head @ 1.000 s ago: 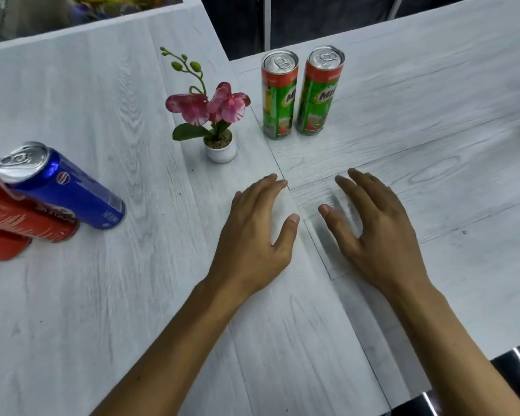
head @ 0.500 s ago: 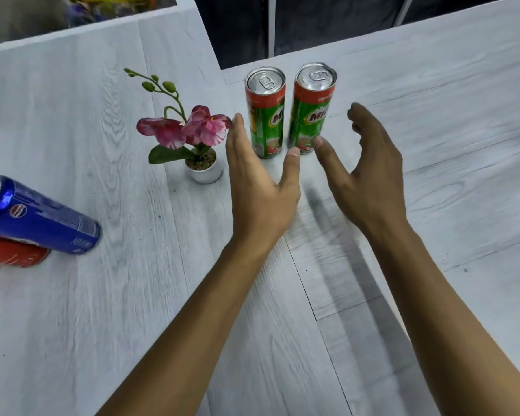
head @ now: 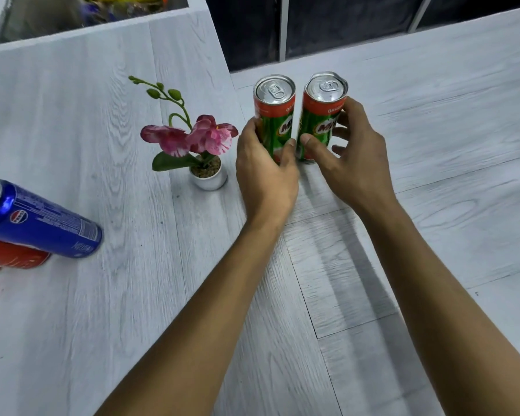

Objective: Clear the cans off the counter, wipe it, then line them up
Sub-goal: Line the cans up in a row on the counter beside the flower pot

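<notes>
Two slim green-and-red Milo cans stand upright side by side near the back of the pale wood counter point(head: 132, 295). My left hand point(head: 264, 172) grips the left Milo can point(head: 275, 112), thumb on its front, fingers round its left side. My right hand point(head: 351, 163) grips the right Milo can point(head: 323, 112), thumb low on the front, fingers curled behind it. Both cans look to be touching the counter. At the far left edge a blue Pepsi can point(head: 39, 223) stands in front of a red can point(head: 12, 259), both cut off by the frame.
A small white pot with a pink artificial orchid point(head: 204, 157) stands just left of my left hand, close to the left Milo can. A dark gap point(head: 252, 31) opens behind the cans where two counter sections meet. A recessed bin with colourful items sits at the top left.
Both hands travelled forward from the bare counter to the two Milo cans and curled round them, one can each. The camera moved closer.
</notes>
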A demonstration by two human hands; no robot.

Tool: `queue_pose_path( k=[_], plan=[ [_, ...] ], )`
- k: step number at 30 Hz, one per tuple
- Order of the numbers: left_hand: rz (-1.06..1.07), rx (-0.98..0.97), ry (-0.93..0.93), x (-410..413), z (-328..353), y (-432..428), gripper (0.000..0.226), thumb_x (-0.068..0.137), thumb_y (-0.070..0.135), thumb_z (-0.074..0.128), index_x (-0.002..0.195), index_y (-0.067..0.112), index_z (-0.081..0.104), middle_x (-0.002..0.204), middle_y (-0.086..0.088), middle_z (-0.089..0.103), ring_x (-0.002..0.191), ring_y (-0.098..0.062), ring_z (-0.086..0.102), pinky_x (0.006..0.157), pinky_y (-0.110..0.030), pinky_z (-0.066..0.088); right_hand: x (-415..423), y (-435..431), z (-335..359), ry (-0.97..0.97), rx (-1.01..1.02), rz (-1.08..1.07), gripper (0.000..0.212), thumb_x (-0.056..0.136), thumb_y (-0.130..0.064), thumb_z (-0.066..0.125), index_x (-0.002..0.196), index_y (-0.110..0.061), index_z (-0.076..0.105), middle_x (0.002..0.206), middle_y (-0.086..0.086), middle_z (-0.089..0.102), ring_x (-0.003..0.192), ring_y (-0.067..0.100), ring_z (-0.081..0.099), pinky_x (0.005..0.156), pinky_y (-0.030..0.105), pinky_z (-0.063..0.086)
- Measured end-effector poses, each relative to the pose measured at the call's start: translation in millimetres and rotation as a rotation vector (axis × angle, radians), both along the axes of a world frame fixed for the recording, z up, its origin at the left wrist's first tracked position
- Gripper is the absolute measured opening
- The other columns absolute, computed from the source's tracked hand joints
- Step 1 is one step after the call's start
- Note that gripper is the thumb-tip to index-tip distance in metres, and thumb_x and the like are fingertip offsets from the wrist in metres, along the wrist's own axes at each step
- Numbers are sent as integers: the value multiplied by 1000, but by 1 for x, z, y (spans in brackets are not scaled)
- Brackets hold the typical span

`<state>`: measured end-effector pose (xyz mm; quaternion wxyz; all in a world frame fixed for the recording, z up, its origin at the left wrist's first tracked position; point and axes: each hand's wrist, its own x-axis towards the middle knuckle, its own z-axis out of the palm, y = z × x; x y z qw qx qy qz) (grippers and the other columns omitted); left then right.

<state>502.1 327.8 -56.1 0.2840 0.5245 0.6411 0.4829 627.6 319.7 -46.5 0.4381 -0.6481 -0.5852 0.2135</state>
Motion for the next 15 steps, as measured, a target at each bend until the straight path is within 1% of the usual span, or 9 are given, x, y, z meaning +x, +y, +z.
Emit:
queue_pose_path(
  k=[2,4,6,8,9,13,15],
  plan=[
    [8,7,-7,0,1,0,58,90,24,78,142,13,53,132,1,65,118,-13,64,97,-34,57,1,1,0,6,2,1,64,91,-39,75,144,-19,46,121,-21,58,110,-3,58,91,19,53],
    [9,10,-16,-2,1,-2,56,90,23,79,139,12,55,130,1,66,116,-13,65,97,-33,57,1,-1,1,24,9,-7,61,90,-37,76,141,-18,49,121,-16,62,108,0,62,90,22,57],
    [3,13,-18,-3,1,-6,55,89,24,79,137,12,57,128,1,68,114,-12,66,95,-29,57,0,-4,2,48,17,-26,60,88,-35,78,138,-16,50,122,-9,65,106,-2,63,87,21,59],
    [-18,21,-23,-4,2,-14,54,88,25,80,136,11,58,125,2,69,112,-11,67,91,-24,56,-1,-11,3,61,19,-50,61,88,-34,80,138,-15,51,121,-9,65,105,-7,62,85,18,58],
    [-32,23,-31,-5,3,-18,54,88,25,80,136,11,59,124,2,69,111,-11,67,91,-24,57,-2,-15,3,63,16,-62,61,88,-34,80,138,-15,51,120,-9,65,105,-9,61,85,16,57],
    [-67,14,-36,-13,3,-38,58,87,25,82,138,11,57,127,0,69,114,-13,67,93,-35,59,-2,-35,6,58,19,-98,62,87,-36,81,139,-17,51,121,-8,65,106,-4,64,85,17,58],
    [-79,25,-53,-20,4,-50,59,87,24,83,138,10,57,128,1,68,115,-12,66,94,-34,59,-4,-47,9,57,28,-109,62,87,-36,81,139,-17,52,123,-5,67,109,0,65,85,19,59]
  ],
)
